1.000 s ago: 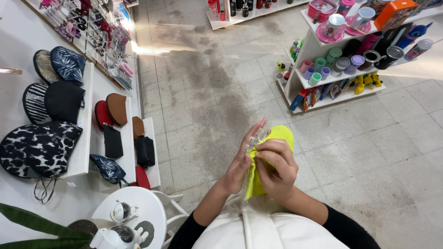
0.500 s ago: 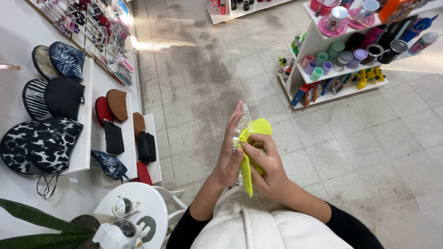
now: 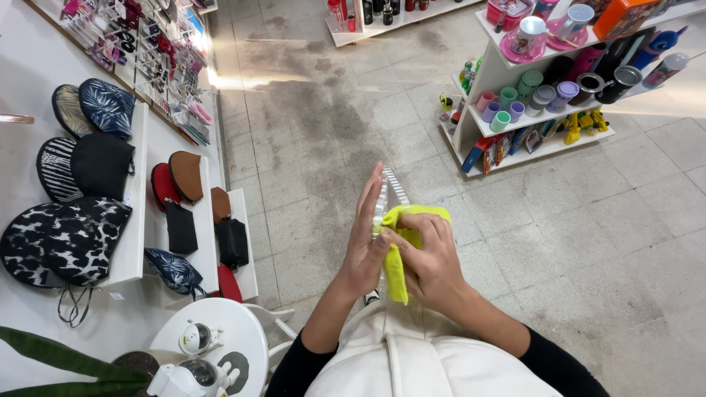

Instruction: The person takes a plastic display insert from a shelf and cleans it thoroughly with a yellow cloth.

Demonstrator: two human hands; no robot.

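My left hand (image 3: 365,242) is held upright with flat fingers, supporting a clear, ridged transparent object (image 3: 392,192) against its palm. My right hand (image 3: 430,261) presses a yellow-green cloth (image 3: 398,250) against that object, with the cloth's tail hanging down below the hands. Both hands are in front of my chest, above a grey tiled floor. Most of the clear object is hidden between the hands and the cloth.
White stepped shelves (image 3: 140,191) with bags and pouches stand at the left. A small round white table (image 3: 220,334) with figurines is at lower left, beside a plant leaf (image 3: 59,353). A white shelf unit (image 3: 529,110) with cups and toys stands at upper right.
The hands have drifted slightly left and down in view. The left hand has straightened upright, and the cloth has been bunched lower against the clear object.
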